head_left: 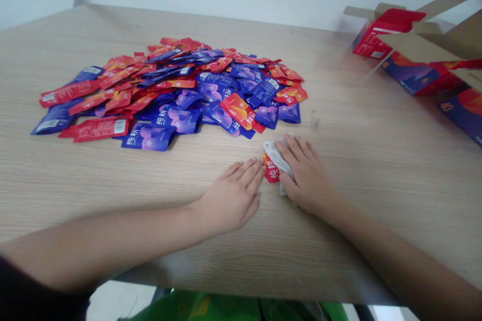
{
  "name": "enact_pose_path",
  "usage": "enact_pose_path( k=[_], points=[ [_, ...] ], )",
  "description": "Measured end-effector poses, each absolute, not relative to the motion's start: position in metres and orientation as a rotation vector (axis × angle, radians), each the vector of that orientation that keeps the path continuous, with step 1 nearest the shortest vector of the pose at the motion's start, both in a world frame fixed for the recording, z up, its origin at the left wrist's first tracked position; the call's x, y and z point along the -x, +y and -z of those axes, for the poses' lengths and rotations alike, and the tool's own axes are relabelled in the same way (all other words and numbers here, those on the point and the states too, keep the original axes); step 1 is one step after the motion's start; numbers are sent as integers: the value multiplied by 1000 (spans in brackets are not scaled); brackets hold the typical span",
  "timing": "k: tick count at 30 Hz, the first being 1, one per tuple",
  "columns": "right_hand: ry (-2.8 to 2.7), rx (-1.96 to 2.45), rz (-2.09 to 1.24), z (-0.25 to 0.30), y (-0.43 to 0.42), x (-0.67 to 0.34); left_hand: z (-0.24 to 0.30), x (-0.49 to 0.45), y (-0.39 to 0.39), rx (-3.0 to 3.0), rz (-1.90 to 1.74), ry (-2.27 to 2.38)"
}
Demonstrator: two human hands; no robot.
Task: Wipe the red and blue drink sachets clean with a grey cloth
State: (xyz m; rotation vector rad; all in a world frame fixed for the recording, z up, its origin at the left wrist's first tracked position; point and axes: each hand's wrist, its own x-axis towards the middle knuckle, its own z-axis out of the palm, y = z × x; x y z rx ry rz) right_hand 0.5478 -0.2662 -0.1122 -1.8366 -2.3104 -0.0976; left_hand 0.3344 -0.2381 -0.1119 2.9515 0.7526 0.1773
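Observation:
A wide pile of red and blue sachets (176,90) is spread over the wooden table (376,160). In front of the pile, my right hand (307,175) lies over a small stack of sachets (271,159), fingers curled around it; a red sachet and a silver back show at its left edge. My left hand (235,195) rests flat on the table with fingers stretched out, their tips touching the red sachet of that stack.
Opened cardboard boxes (422,55) printed red and blue lie at the back right, flaps up. A wall stands behind the table. Something green (226,308) shows below the table's near edge.

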Motion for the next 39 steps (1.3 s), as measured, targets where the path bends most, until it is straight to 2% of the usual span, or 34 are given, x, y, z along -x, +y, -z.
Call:
enact_pose_path(
  k=[6, 16, 30, 39],
  points=[
    [-2361, 1717, 42, 111, -271, -524, 114, -334, -238, -2957, -252, 746],
    [-2209, 2007, 154, 114, -264, -558, 110, -335, -238, -2932, -145, 757],
    [-2332, 1832, 84, 112, -267, -524, 115, -335, -239, -2975, -229, 745],
    [-2282, 2006, 122, 113, -274, -546, 112, -337, -242, -3018, -166, 786]
  ],
)
